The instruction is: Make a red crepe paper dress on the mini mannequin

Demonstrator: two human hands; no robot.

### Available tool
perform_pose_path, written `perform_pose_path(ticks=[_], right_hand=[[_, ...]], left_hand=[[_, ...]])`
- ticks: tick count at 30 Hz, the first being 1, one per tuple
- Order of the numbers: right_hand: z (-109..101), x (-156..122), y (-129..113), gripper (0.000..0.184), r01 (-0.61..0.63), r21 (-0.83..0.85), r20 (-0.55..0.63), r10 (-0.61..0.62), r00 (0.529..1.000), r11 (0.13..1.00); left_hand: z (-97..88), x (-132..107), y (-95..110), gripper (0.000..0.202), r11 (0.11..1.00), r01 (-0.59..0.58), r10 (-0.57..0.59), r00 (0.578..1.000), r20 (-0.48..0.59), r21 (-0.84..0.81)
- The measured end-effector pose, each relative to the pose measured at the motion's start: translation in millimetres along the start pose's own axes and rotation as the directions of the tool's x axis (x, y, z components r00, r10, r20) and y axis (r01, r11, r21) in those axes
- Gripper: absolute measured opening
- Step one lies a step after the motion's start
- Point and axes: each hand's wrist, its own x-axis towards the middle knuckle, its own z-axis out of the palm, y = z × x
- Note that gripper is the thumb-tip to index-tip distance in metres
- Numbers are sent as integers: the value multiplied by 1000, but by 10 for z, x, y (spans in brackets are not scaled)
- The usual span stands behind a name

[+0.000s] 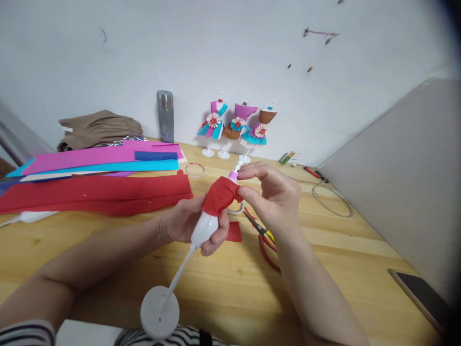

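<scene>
My left hand [187,218] is wrapped round a small white dress form [204,229], tilted with its round base [160,311] toward me. Red crepe paper [220,196] covers its upper body, and a pink band circles its neck. At the upper edge of the red paper, my right hand [272,192] pinches the material between thumb and fingers. Scissors [264,235] with red and yellow handles lie under my right wrist, partly hidden by it. A red scrap [235,231] rests on the table below my left fingers.
Red sheets [97,194] and pink sheets [86,157] are stacked at left. Three dressed forms [236,125] stand by the wall, near a grey flask [165,117]. A brown cloth [103,129] lies back left, a cable [331,206] and phone [418,293] at right.
</scene>
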Motion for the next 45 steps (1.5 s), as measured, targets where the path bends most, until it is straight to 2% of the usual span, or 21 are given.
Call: perform_pose_path(ticks=[3, 8, 11, 15, 17, 21, 24, 28, 33, 35, 37, 38, 40, 41, 43, 45], right_hand=[[24, 0, -9, 4, 0, 12, -6, 0, 1000, 1000], [-26, -5, 0, 9, -87, 81, -28, 90, 996, 993], [-37, -14, 82, 11, -202, 172, 53, 195, 979, 964], [77, -25, 174, 37, -417, 402, 265, 333, 905, 815], [151, -32, 157, 46, -484, 467, 291, 388, 874, 740], [211, -40, 75, 36, -584, 491, 280, 518, 808, 646], [189, -30, 81, 28, -599, 534, 262, 557, 788, 596], [154, -6, 164, 27, -597, 561, 255, 566, 784, 574], [139, 15, 259, 31, -624, 551, 290, 575, 766, 554], [132, 24, 295, 32, -621, 561, 273, 586, 763, 547], [111, 37, 333, 31, -580, 572, 181, 601, 779, 580], [94, 44, 350, 30, -549, 562, 100, 608, 788, 618], [53, 58, 368, 26, -491, 495, -63, 593, 802, 717], [34, 62, 363, 26, -475, 446, -106, 572, 813, 758], [18, 64, 318, 30, -478, 360, -72, 535, 842, 801], [48, 49, 227, 33, -498, 299, 49, 508, 860, 814]], left_hand=[[4, 7, -18, 40, 998, -57, 59, 996, 70, -35], [-25, 1, -43, 38, 991, -114, 122, 983, 133, -67], [-42, 0, -63, 39, 988, -126, 136, 982, 134, -85], [-44, 27, -133, 44, 991, -103, 109, 991, 75, -84], [-36, 50, -175, 45, 993, -69, 74, 996, 54, -95], [-46, 92, -240, 44, 975, -12, 34, 995, 95, -220], [-97, 118, -275, 48, 956, -3, 30, 996, 88, -293], [-151, 137, -293, 58, 953, -56, 57, 998, -5, -296], [-108, 131, -228, 47, 969, -65, 55, 997, -48, -240], [-74, 132, -189, 43, 978, -96, 78, 992, -104, -186], [-40, 141, -151, 42, 982, -168, 147, 968, -204, -87], [-25, 149, -133, 43, 976, -218, 204, 942, -265, -23], [-1, 166, -94, 45, 942, -313, 336, 860, -384, 122], [7, 174, -73, 45, 918, -349, 397, 811, -431, 189], [13, 184, -31, 46, 871, -391, 491, 719, -491, 298], [8, 186, 4, 47, 835, -409, 550, 661, -511, 369]])
